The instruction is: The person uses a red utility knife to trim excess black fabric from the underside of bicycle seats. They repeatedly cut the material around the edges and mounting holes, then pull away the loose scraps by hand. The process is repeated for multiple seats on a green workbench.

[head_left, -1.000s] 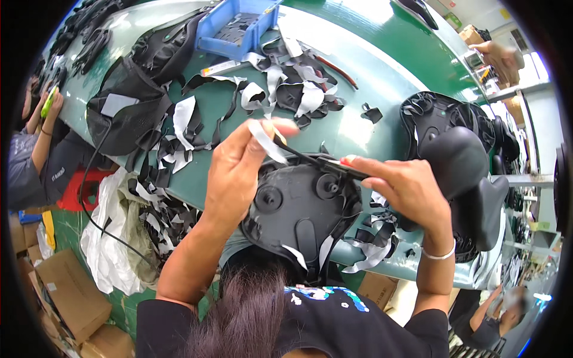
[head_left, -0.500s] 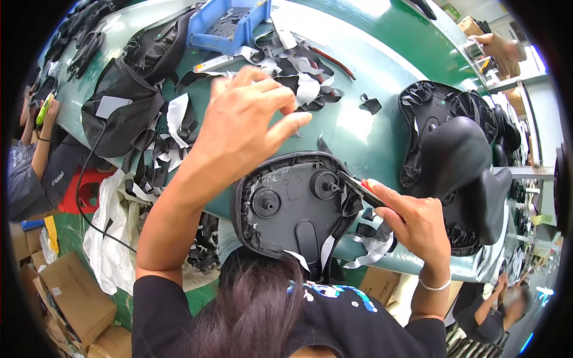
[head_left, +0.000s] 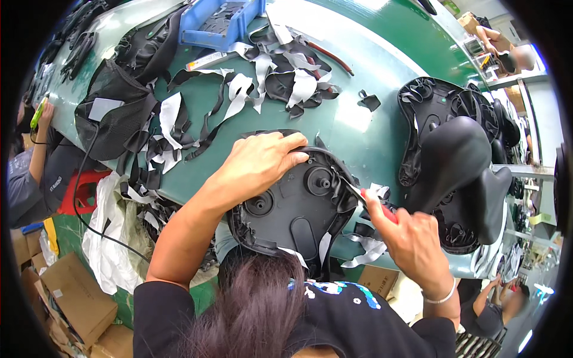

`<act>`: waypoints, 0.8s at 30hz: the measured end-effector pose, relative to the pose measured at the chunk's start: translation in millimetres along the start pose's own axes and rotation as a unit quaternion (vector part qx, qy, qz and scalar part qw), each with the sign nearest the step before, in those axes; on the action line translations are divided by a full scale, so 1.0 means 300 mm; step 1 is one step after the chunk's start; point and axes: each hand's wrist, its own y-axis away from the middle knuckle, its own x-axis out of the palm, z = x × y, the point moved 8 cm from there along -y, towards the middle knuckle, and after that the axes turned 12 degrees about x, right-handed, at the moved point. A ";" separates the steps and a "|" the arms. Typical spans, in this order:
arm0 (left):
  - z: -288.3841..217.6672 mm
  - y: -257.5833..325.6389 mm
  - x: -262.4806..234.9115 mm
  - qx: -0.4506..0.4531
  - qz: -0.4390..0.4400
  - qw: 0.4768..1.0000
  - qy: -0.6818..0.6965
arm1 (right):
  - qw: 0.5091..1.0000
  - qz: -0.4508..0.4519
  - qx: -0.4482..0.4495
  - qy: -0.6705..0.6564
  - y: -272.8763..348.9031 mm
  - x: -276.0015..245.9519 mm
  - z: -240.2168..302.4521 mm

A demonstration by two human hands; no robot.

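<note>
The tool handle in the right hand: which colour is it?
The tool handle is red where visible, in the head view.

- Passable: tabletop (head_left: pixel 379 146) strip right of centre, between fabric scraps (head_left: pixel 302 88) and bicycle saddles (head_left: pixel 455 156).
- In the way: saddle shell (head_left: pixel 285 210), just below centre; black scrap (head_left: pixel 370 103), inside that strip.

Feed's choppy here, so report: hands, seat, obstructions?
Left hand gripping far rim of seat. Right hand gripping red-handled tool, tip at seat's right edge. Scraps beyond; hair overlaps near rim.
</note>
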 end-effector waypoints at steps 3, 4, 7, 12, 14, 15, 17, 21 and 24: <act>0.000 0.000 -0.005 -0.004 0.003 1.000 -0.002 | 0.998 0.024 0.061 -0.015 0.076 0.001 -0.011; 0.000 0.000 -0.008 -0.005 0.004 1.000 -0.005 | 0.996 0.026 0.075 -0.037 0.083 0.001 -0.024; -0.002 0.026 -0.002 -0.038 0.006 0.999 -0.021 | 0.938 -0.182 0.084 -0.281 0.027 -0.059 -0.084; -0.014 0.023 -0.013 -0.015 -0.046 0.999 -0.026 | 0.918 -0.145 0.018 -0.367 -0.210 0.012 0.047; 0.006 0.044 -0.029 -0.039 -0.062 0.997 -0.001 | 0.885 -0.118 0.063 -0.445 -0.220 0.042 -0.010; 0.026 0.061 -0.032 -0.055 -0.064 0.996 0.014 | 0.827 -0.061 0.116 -0.547 -0.219 0.088 -0.055; 0.028 0.069 -0.049 -0.039 -0.105 0.994 0.004 | 0.633 0.010 0.202 -0.748 -0.216 0.160 -0.091; -0.150 0.016 -0.095 0.107 -0.140 0.984 0.029 | 0.667 -0.027 0.173 -0.724 -0.222 0.131 -0.053; -0.201 -0.027 -0.026 0.147 -0.100 0.983 0.049 | 0.740 -0.052 0.142 -0.656 -0.211 0.099 -0.054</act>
